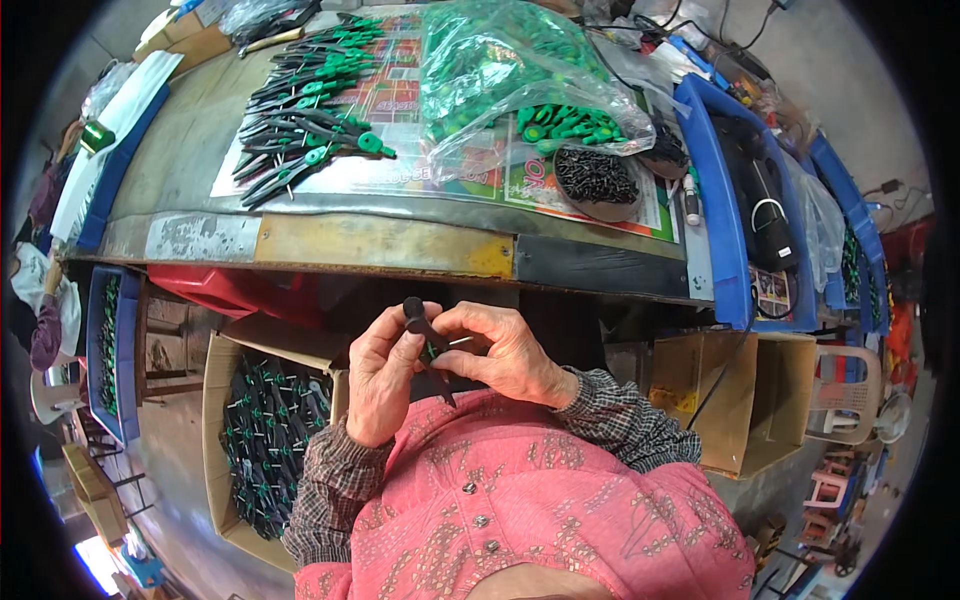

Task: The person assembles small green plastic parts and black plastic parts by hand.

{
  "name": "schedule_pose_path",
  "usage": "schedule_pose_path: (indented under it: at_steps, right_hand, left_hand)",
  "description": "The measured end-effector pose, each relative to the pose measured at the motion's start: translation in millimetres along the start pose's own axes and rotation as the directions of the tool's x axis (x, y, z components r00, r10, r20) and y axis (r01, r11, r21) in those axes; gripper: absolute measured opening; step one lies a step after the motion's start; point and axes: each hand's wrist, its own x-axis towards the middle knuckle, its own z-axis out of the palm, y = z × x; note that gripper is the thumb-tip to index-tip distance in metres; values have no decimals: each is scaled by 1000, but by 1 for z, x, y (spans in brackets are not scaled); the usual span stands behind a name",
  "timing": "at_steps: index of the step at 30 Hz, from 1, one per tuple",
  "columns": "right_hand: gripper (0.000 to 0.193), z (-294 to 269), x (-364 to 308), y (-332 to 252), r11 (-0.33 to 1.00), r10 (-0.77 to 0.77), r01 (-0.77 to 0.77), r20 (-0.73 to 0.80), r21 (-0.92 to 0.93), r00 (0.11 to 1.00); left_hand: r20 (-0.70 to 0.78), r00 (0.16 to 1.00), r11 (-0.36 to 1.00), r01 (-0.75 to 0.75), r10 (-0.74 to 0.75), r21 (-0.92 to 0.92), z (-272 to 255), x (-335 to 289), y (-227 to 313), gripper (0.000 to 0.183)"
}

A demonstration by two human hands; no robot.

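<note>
Just in front of my chest, both hands are together on a slim black piece (414, 312) with a bit of green at its middle. My left hand (378, 375) pinches it between thumb and fingers, its round dark end pointing up. Closed around the other side is my right hand (508, 352), its thumb and fingertips at the green part. A thin pale pin (460, 341) sticks out beside the right fingertips. The fingers hide much of the piece, so its exact kind cannot be made out.
On the bench ahead lie several long black pieces with green ends (315, 110). A clear bag of green parts (520, 60), a dish of small dark pins (597, 177) and a blue crate (715, 200) stand right of them. A carton of black-green pieces (222, 480) is at lower left.
</note>
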Motion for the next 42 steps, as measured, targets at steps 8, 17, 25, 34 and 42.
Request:
schedule_pose_path:
  at_steps: [8,17,25,34,42]
  right_hand:
    - [27,-17,-5,-25,916,-177,177,34,-359,984]
    - [11,-117,-7,-73,718,-336,-19,-370,-695,866]
    - [25,-234,7,-63,187,-452,-386,-428,-903,783]
    - [36,-258,27,-47,4,-456,-360,-322,-933,829]
    - [33,-261,28,-46,27,-418,-393,-367,-919,831]
  left_hand:
    - [-15,1000,999,-6,6,-38,15,5,2,20]
    - [34,998,997,62,-60,-40,24,14,5,17]
    - [70,995,997,77,-74,-30,27,23,-1,17]
    - [104,988,992,116,-110,-48,24,27,-8,18]
    - [96,989,992,120,-115,-46,23,27,-6,16]
